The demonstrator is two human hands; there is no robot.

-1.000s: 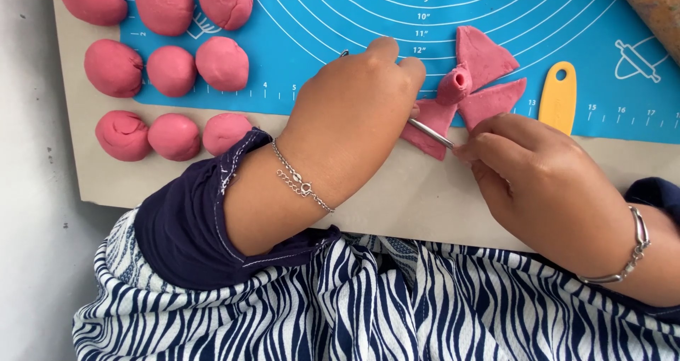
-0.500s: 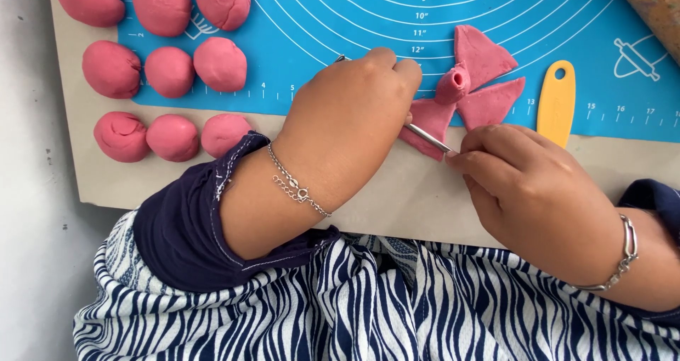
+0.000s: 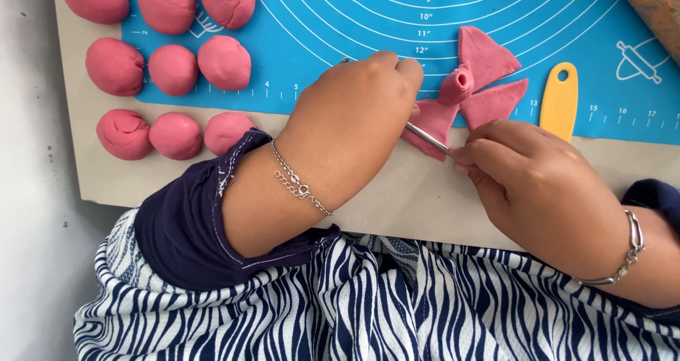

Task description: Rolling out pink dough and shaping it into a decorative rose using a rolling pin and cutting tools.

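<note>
1. My right grip (image 3: 528,173) pinches one end of a thin metal rod (image 3: 427,136); my left grip (image 3: 361,113) is curled closed over its other end.
2. The rod lies across the lower petal of a pink dough flower (image 3: 467,99), just beyond both grips.
3. A yellow scraper (image 3: 559,102) lies right of the flower on the blue mat (image 3: 333,21).
4. Pink dough balls (image 3: 173,70) sit far left on the bench (image 3: 382,205).
</note>
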